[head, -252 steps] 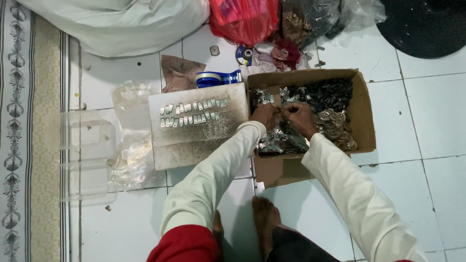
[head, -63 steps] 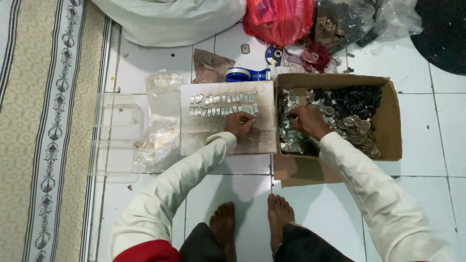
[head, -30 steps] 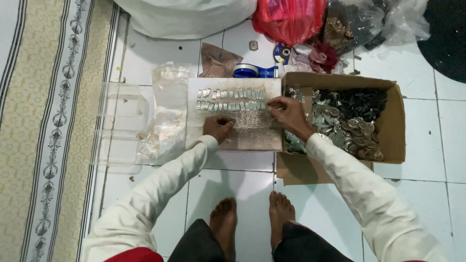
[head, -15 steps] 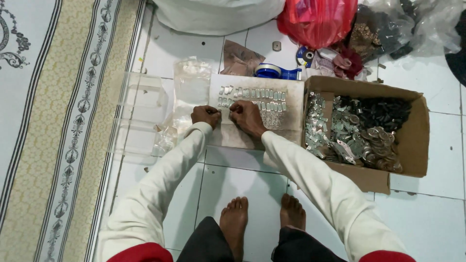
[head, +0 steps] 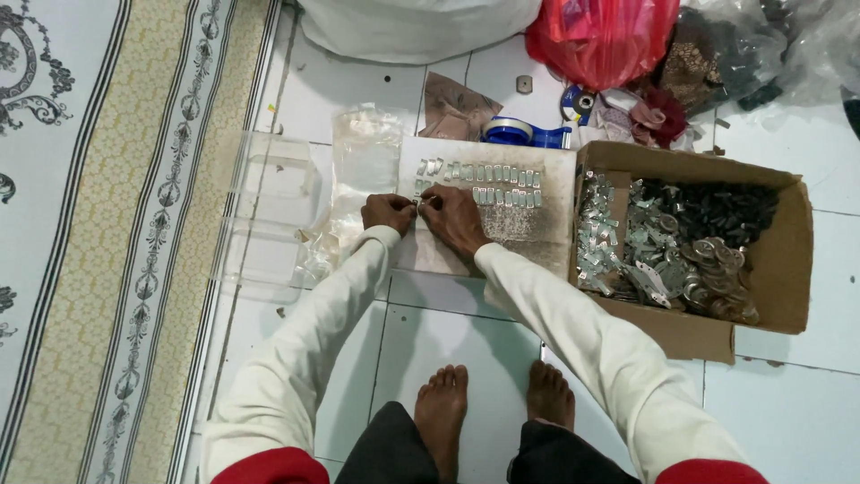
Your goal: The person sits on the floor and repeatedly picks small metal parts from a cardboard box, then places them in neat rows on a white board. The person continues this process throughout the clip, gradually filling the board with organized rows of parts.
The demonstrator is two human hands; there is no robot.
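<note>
Pinching at the left end of the clip rows (head: 479, 179), your hands meet fingertip to fingertip on the card (head: 528, 220). Your left hand (head: 388, 213) is curled nearly closed; your right hand (head: 452, 218) is loosely bent, thumb and forefinger together. A small metal piece seems to sit between them, but it is too small to say which hand has it. The card lies flat on the white tiled floor (head: 788, 394), the clips in two rows along its far edge.

Touching the card's right side is an open carton (head: 708, 332) heaped with silvery and dark metal parts. Left of the card lie clear bags (head: 363, 161), then clear plastic trays (head: 269, 215), then a patterned rug (head: 116, 224). Beyond the card sit a blue tape dispenser (head: 524, 134), a red bag (head: 600, 36) and a white sack (head: 412, 27). Your bare feet (head: 493, 408) rest on the tiles on the near side of the card.
</note>
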